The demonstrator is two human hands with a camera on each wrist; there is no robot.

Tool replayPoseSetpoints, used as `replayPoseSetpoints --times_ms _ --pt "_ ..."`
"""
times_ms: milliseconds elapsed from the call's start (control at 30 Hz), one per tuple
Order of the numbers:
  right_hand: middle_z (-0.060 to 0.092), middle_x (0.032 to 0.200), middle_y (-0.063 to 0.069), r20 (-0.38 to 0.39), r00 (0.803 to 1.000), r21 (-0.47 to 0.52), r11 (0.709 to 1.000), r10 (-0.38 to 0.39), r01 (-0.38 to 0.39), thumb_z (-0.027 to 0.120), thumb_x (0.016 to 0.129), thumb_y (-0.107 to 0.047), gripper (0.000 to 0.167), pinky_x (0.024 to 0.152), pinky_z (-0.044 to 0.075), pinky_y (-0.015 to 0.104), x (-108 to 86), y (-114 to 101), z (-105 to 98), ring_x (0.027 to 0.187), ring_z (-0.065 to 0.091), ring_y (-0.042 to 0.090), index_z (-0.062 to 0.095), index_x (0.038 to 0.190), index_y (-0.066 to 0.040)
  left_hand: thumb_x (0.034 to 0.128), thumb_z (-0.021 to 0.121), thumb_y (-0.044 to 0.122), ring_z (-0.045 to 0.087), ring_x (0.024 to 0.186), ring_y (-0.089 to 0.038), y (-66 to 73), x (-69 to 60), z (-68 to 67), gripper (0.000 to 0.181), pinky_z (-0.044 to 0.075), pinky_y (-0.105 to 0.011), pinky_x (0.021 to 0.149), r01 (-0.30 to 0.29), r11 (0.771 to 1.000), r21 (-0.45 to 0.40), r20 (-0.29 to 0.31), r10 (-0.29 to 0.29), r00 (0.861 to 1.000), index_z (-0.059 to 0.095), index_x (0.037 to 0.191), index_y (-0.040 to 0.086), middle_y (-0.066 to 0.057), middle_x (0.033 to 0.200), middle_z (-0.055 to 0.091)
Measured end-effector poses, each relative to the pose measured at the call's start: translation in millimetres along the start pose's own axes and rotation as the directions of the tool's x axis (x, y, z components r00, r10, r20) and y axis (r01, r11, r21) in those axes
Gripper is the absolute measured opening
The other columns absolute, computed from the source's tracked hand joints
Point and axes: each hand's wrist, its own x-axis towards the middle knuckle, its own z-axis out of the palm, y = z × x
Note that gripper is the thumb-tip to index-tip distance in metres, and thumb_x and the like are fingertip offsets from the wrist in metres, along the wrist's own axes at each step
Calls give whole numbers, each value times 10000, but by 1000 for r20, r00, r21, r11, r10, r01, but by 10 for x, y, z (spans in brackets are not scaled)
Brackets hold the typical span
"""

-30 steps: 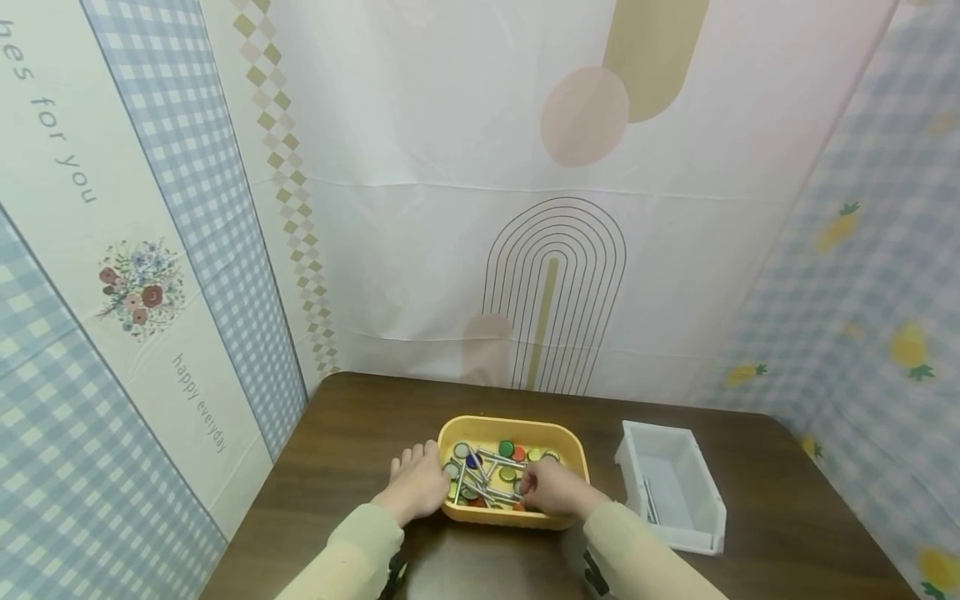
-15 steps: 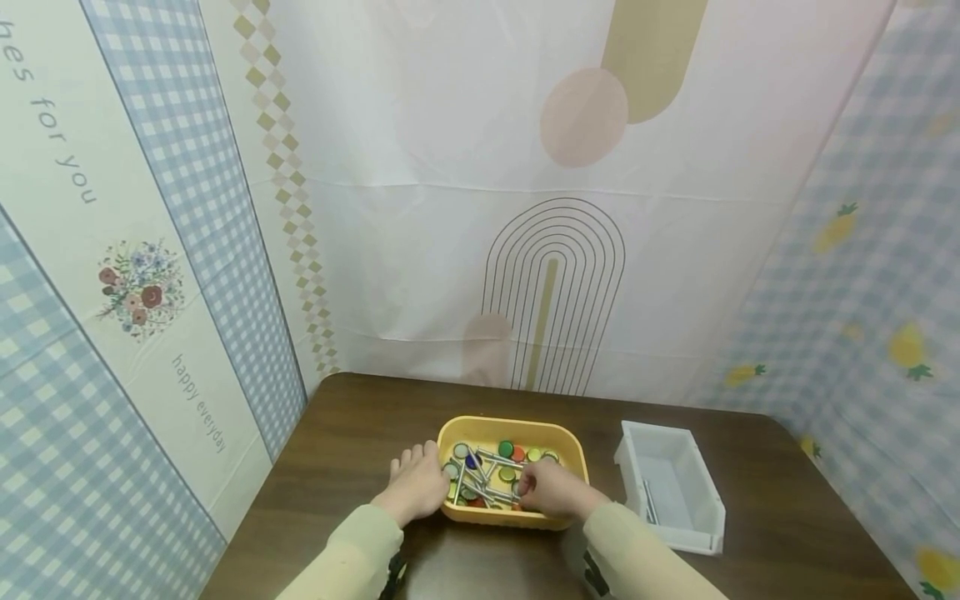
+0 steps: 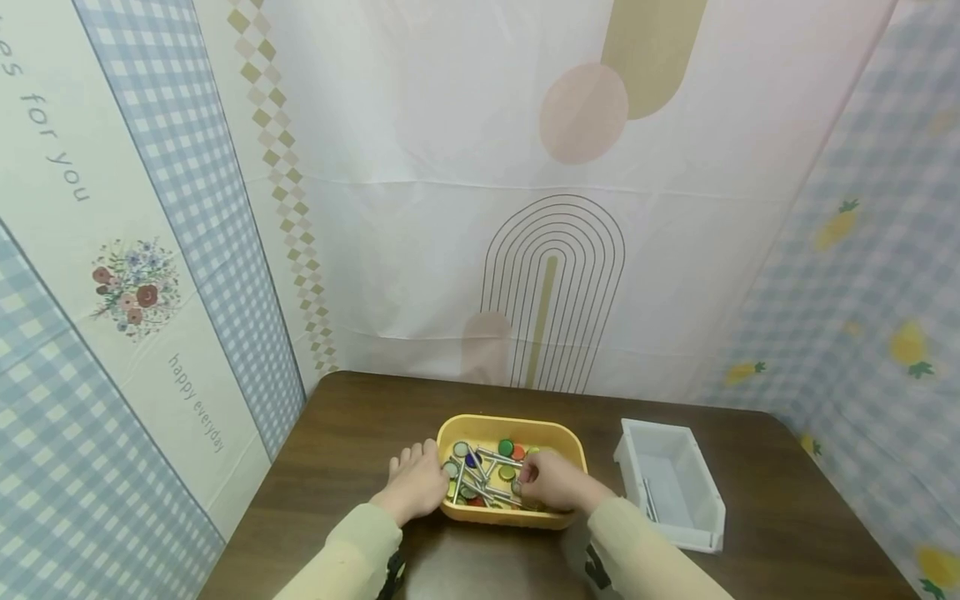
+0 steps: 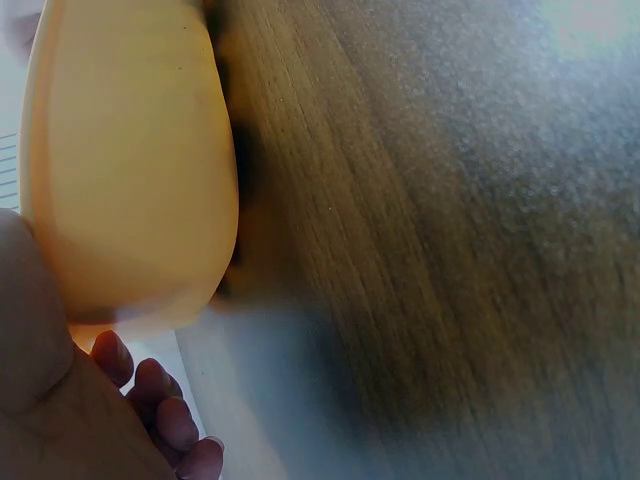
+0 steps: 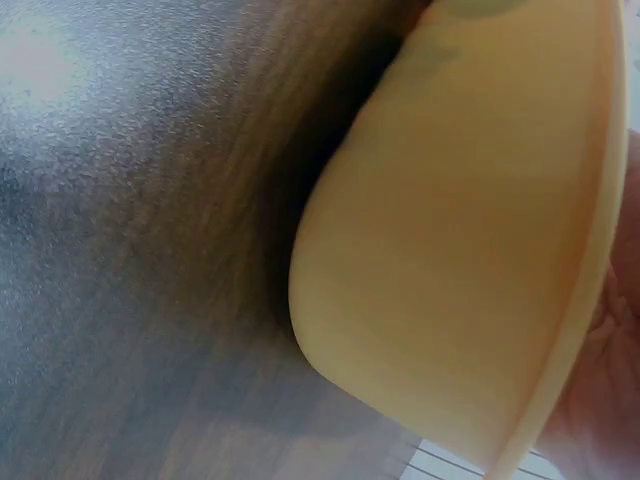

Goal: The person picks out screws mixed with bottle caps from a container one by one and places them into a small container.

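A yellow plastic bin [image 3: 510, 518] stands on the brown table, with colored bottle caps [image 3: 506, 447] and long silver bolts [image 3: 476, 492] mixed inside. My left hand [image 3: 416, 483] grips its left rim in the head view. In the left wrist view, curled fingers [image 4: 150, 385] lie at the outside of the bin's end. My right hand [image 3: 558, 482] reaches over the right rim into the bin with its fingers bent together among the caps. Their tips are hidden, so I cannot tell if they pinch anything. In the right wrist view, the bin wall [image 5: 460, 240] covers most of that hand.
A white open-fronted bin [image 3: 678, 483] stands to the right, with a few silver bolts [image 3: 651, 500] along its left side. Printed cloth [image 3: 420, 250] hangs behind the table and along both sides.
My right hand has shifted slightly up and away from me inside the yellow bin, now covering the caps at its right end. The left hand stays on the rim.
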Motion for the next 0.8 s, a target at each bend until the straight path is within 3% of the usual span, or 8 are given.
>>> replayPoseSetpoints --times_ms 133,233,367,633,800 --pt "574 739 3 -23 1000 133 991 22 -19 712 852 -104 121 570 469 301 1 11 -29 647 555 140 595 829 -85 919 510 234 373 863 -285 1 -1 22 179 273 -448 776 -1 1000 3 -12 1 1000 441 977 79 -71 874 415" --pt "609 783 45 -32 997 279 959 65 -53 685 865 -82 82 577 496 332 -4 8 -72 671 585 179 631 908 -38 922 506 221 368 860 -290 11 -8 18 176 268 -454 770 -9 1000 -6 -17 9 1000 437 979 69 -78 875 412" --pt "661 885 134 -41 993 404 911 108 -82 652 896 -86 178 658 533 418 -30 -6 -147 741 640 250 649 1027 34 917 511 212 369 854 -299 10 -6 19 183 269 -466 761 -16 1000 -11 -19 16 1000 433 982 60 -88 877 414" --pt "661 881 114 -96 981 372 920 168 -121 620 936 -110 183 691 539 356 -99 0 -258 771 657 227 663 1045 30 918 518 235 373 851 -287 2 4 16 187 271 -451 760 -4 1000 15 -18 5 1000 439 972 74 -74 869 419" --pt "635 874 120 -95 977 422 897 192 -135 586 957 -95 178 726 538 392 -145 47 -302 808 635 246 615 1043 57 925 514 235 366 838 -285 7 2 -2 182 264 -452 750 0 1000 3 1 0 1000 435 963 76 -74 863 416"
